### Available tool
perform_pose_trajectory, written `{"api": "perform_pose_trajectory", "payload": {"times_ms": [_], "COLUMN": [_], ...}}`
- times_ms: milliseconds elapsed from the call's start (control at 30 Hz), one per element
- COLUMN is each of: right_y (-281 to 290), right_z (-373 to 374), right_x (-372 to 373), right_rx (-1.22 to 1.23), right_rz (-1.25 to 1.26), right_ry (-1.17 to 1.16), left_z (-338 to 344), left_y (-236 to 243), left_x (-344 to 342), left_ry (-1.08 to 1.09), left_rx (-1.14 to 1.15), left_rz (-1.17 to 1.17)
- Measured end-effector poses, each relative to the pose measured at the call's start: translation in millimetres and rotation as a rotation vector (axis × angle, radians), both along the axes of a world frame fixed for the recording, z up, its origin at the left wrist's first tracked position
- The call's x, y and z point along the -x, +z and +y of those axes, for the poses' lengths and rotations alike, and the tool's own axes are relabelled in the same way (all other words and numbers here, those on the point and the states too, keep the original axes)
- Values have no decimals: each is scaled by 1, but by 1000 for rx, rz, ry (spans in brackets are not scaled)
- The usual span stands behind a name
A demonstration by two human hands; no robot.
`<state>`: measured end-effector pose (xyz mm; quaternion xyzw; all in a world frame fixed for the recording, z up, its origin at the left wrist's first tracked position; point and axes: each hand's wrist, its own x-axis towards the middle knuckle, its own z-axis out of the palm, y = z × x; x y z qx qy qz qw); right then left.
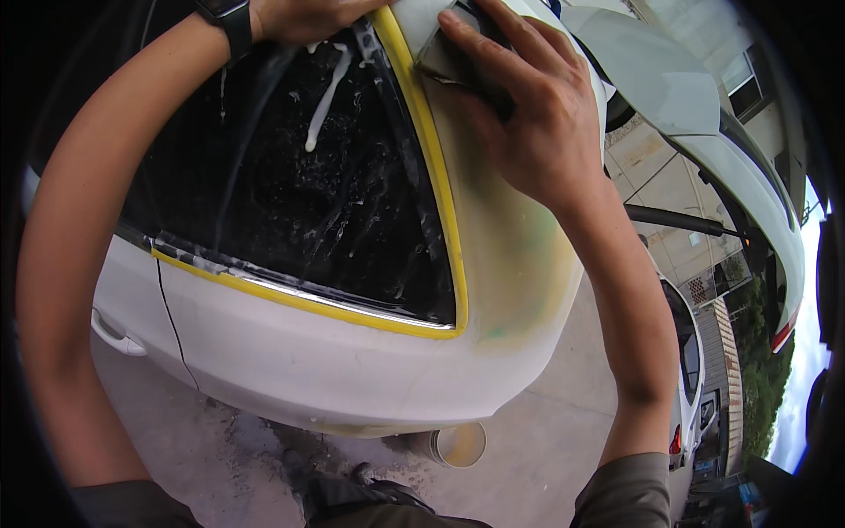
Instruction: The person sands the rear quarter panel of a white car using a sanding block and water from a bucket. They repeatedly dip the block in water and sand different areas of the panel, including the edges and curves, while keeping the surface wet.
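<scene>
My right hand [537, 106] grips a flat, dark grey pad [458, 66], likely a sanding block, against the rear pillar [502, 255], whose white surface has yellowish and greenish patches. My left hand [308, 16], below a wrist with a black watch, lies at the top edge of the view beside the yellow tape [396, 44]; its fingers are mostly cut off. The tape borders a dark, wet side window [290, 202] with white runs on the glass. Below the window is the white car body [334, 378].
An open white tailgate [669, 79] with a black strut [669, 216] hangs at the right. Another white car [682, 352] stands behind it. A round bucket [458, 444] sits on the concrete floor [554, 396] below the car, near my feet. Trees and a building are at the far right.
</scene>
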<state>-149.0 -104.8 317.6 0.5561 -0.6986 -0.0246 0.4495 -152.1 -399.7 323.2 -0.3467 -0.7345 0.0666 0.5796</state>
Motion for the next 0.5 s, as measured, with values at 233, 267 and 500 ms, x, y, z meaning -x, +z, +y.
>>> {"api": "perform_pose_trajectory", "payload": {"times_ms": [233, 267, 500], "right_y": [-42, -26, -65], "right_z": [60, 44, 104], "right_x": [-29, -19, -35], "right_rx": [69, 98, 103], "right_rz": [-50, -27, -165], "right_ry": [-124, -97, -188], "left_z": [0, 1, 8], "left_y": [0, 0, 4], "left_x": [1, 0, -6], "left_ry": [18, 16, 68], "left_rx": [-50, -40, -56], "left_rz": [-49, -57, -73]}}
